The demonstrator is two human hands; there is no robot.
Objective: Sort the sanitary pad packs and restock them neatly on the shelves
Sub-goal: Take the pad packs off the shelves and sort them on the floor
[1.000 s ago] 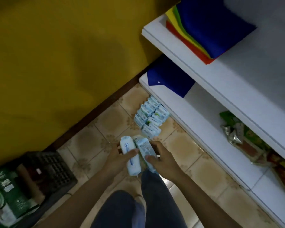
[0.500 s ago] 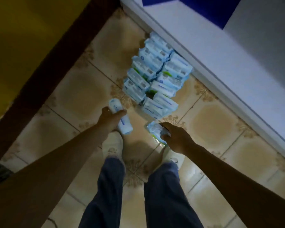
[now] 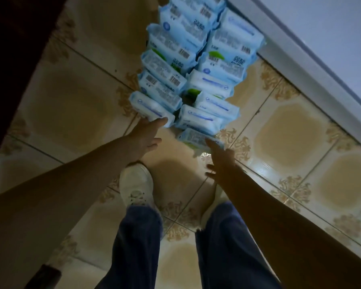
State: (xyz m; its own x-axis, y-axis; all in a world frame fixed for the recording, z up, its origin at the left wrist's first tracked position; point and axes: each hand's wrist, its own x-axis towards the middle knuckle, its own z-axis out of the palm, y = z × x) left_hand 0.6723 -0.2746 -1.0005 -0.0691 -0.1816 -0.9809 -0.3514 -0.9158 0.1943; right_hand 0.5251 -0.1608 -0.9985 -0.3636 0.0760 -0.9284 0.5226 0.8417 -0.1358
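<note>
Head view, looking down at the floor. Light-blue, plastic-wrapped sanitary pad packs (image 3: 196,65) lie in two parallel rows on the beige patterned tile floor (image 3: 290,132). The rows run away from the person's feet, just beside the edge of the low white shelf (image 3: 321,38). None of the packs is on the shelf yet.

The left hand (image 3: 144,136) is spread flat, fingers straight, and grips nothing. Its fingertips touch the near end of the closest left-row pack (image 3: 150,107). The right hand (image 3: 221,159) is likewise extended and holds nothing, its forefinger resting on the closest right-row pack (image 3: 196,137). This pack sits slightly askew at the tail of its row.

The two rows probably serve as a sorting layout. They keep the packs overlapped in order and close to the shelf, ready for restocking. The flat fingers suggest nudging each end pack flush with its row, not lifting it.

Compared with half a second ago, each hand has let go of the single pack it gripped. Those two packs now lie at the near ends of the left and right rows. The view has also dropped closer to the floor. A white sneaker (image 3: 137,184) and blue jeans (image 3: 138,247) are visible below the hands.
</note>
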